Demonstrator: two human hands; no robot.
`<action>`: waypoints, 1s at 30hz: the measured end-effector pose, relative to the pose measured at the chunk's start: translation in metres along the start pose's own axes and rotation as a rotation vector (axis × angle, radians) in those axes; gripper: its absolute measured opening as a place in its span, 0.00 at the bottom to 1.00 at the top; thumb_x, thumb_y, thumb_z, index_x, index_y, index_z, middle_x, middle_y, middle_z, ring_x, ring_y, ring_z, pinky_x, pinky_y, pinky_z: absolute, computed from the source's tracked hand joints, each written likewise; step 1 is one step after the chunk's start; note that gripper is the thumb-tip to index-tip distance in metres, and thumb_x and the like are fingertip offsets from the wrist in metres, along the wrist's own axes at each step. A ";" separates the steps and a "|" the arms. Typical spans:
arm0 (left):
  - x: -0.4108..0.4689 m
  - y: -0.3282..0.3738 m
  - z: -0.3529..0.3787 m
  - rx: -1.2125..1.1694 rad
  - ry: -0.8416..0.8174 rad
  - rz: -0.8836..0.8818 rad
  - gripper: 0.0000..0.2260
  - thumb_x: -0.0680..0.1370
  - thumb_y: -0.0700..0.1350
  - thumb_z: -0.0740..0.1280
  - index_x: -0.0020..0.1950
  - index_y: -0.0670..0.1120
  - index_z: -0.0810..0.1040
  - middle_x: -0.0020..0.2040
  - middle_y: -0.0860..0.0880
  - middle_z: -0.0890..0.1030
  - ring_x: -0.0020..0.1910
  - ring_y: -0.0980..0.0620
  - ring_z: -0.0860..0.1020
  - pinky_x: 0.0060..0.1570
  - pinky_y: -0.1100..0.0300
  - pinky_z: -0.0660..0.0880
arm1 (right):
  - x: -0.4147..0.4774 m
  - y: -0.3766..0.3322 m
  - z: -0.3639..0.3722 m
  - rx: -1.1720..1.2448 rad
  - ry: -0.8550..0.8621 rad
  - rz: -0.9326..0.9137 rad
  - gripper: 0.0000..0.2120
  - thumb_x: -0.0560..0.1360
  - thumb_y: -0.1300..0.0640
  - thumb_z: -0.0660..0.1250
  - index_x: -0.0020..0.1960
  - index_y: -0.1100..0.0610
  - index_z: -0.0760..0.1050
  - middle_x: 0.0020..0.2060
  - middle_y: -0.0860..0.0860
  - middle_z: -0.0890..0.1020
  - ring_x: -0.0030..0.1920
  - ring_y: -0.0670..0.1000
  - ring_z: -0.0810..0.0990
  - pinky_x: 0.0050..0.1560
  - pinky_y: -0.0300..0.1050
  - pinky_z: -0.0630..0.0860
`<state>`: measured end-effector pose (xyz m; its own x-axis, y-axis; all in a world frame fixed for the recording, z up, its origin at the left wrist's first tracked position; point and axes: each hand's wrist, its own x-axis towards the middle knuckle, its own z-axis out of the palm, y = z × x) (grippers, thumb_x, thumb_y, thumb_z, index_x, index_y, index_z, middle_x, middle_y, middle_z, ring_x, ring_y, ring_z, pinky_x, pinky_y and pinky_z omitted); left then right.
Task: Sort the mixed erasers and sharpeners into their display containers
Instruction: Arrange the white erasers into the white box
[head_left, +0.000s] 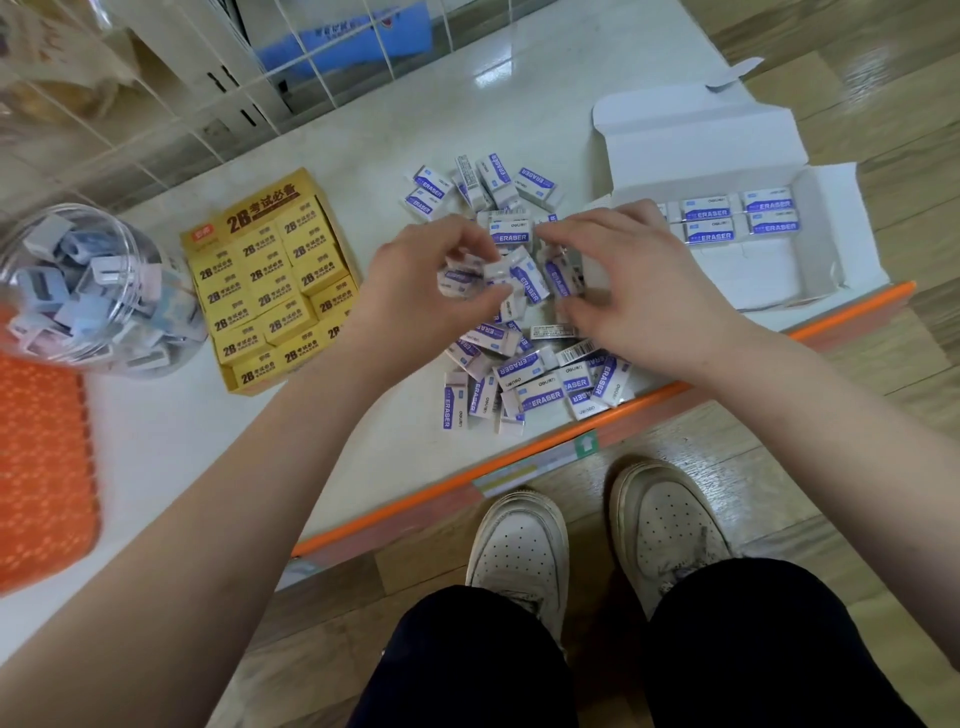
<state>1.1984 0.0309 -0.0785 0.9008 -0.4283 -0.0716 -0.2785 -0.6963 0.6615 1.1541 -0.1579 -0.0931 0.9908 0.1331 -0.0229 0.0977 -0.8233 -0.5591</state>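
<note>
The left hand (415, 280) and right hand (644, 296) hover over the loose eraser pile (524, 364), fingers curled round a gathered clump of its erasers. Right of the pile lies the open white box (758, 275), partly filled. To the pile's left stand the yellow eraser box (270, 291) and sharpener jar (78, 291).

single view here, worn on the person's head, tilted steeply down and slightly forward. wide-angle, so it takes in everything from the white shelf (171, 441) to the floor. it sits close: left hand (431, 275) and right hand (639, 291) on the erasers (535, 384) dead centre, shoes (524, 545) at the bottom, wire grid (311, 62) up top.
</note>
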 end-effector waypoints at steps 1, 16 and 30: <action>0.000 -0.001 -0.002 -0.040 0.003 -0.027 0.09 0.72 0.48 0.73 0.48 0.54 0.75 0.44 0.62 0.77 0.45 0.67 0.73 0.45 0.78 0.65 | -0.001 0.001 -0.001 0.013 -0.014 -0.001 0.28 0.70 0.62 0.66 0.69 0.52 0.68 0.63 0.49 0.75 0.62 0.55 0.65 0.56 0.37 0.59; -0.007 -0.020 -0.017 0.062 -0.191 0.104 0.16 0.71 0.44 0.73 0.56 0.58 0.76 0.53 0.59 0.75 0.50 0.67 0.73 0.49 0.76 0.66 | 0.001 -0.001 0.011 -0.083 0.088 0.038 0.21 0.71 0.58 0.65 0.64 0.56 0.73 0.53 0.54 0.78 0.59 0.57 0.69 0.55 0.56 0.72; -0.003 -0.005 -0.025 0.081 -0.104 0.053 0.09 0.71 0.45 0.74 0.51 0.50 0.82 0.35 0.61 0.78 0.35 0.64 0.78 0.39 0.75 0.71 | -0.014 0.000 -0.010 0.288 0.248 0.053 0.19 0.71 0.62 0.66 0.62 0.54 0.75 0.47 0.44 0.78 0.50 0.42 0.75 0.53 0.24 0.64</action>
<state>1.2056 0.0496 -0.0630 0.8458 -0.5202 -0.1184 -0.3542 -0.7135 0.6045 1.1412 -0.1655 -0.0843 0.9897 -0.0724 0.1237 0.0504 -0.6321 -0.7733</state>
